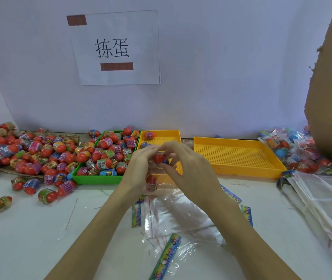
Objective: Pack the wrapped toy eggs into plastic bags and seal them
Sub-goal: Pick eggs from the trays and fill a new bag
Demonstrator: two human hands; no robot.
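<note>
Both hands meet above the near edge of the small yellow tray (161, 136). The left hand (139, 164) and right hand (189, 168) pinch one egg (160, 158) between curled fingertips, its red end facing the camera and its long axis running away toward the wall. Below it hangs a clear bag (161, 186), mouth up, with another egg (152, 181) already inside. Loose eggs fill the green tray (98, 178) to the left; sealed bags (294, 150) lie at far right.
</note>
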